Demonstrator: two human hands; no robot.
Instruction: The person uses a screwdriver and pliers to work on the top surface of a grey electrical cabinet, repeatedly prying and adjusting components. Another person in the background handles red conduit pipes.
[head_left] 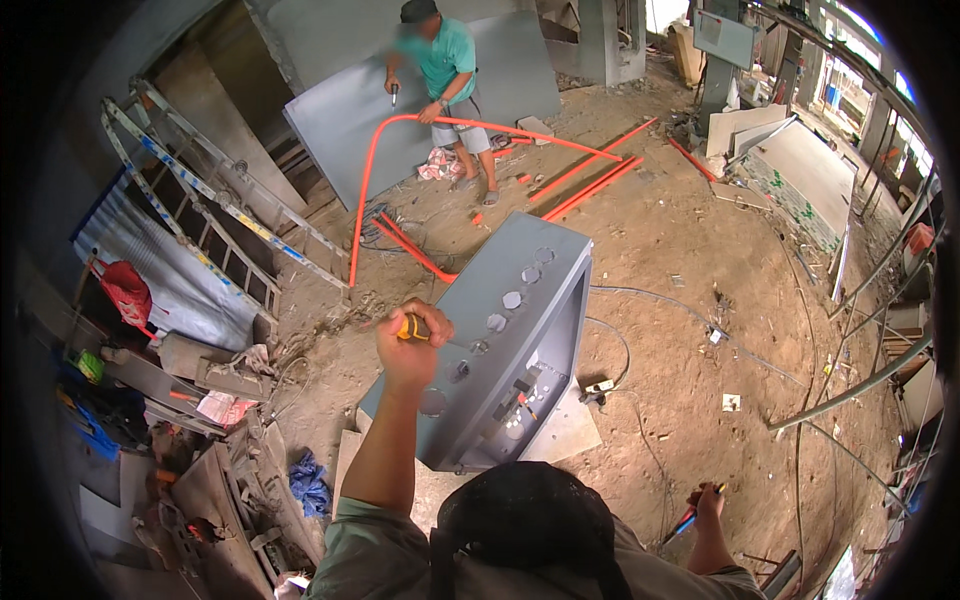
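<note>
My left hand [408, 355] is closed around a yellow-and-black handled tool [414, 326], held over a grey metal box [480, 270] with several round holes along its top. The box's open side faces right, and small loose pieces [522, 398] lie inside it. At the lower right, my right hand [706, 500] grips a hand tool with blue and red parts [685, 521], low and apart from the box. The box stands on pale boards [570, 430] on the dirt floor.
A co-worker [450, 70] holds a bent orange conduit [370, 160]. More orange pipes [600, 186] lie behind the box. Ladders [215, 195] lean at the left above piled debris. Cables [680, 305] cross the floor; leaning panels [790, 180] and bent rods [860, 385] line the right.
</note>
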